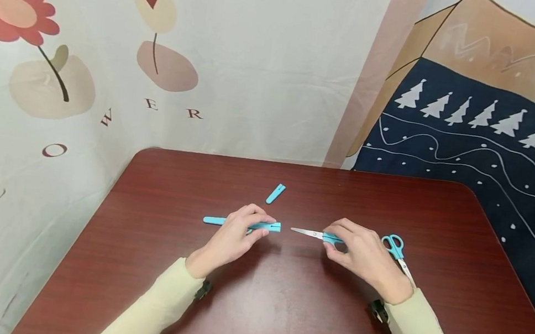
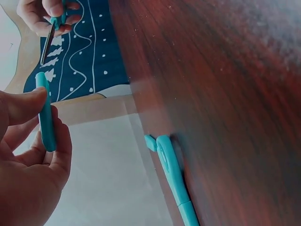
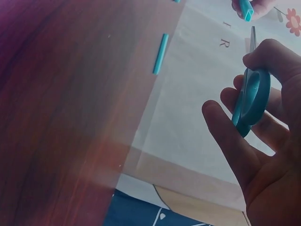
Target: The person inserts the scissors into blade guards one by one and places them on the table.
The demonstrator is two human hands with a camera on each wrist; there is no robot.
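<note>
My left hand [image 1: 251, 223] pinches a slim blue sheath [image 1: 270, 227] between thumb and fingers, just above the dark red table [image 1: 279, 313]. The sheath's end points right. My right hand [image 1: 338, 242] grips the blue handle of small scissors [image 1: 307, 232], whose closed steel blade points left at the sheath across a short gap. In the left wrist view the sheath [image 2: 45, 113] lies across my fingers. The right wrist view has the scissors handle [image 3: 251, 101] in my curled fingers.
A second pair of blue-handled scissors [image 1: 395, 248] lies just behind my right hand. A small blue cap [image 1: 276, 193] rests further back. Another blue piece [image 1: 213, 220] lies left of my left hand. The table's left edge drops to a flower-print cloth [image 1: 54, 107].
</note>
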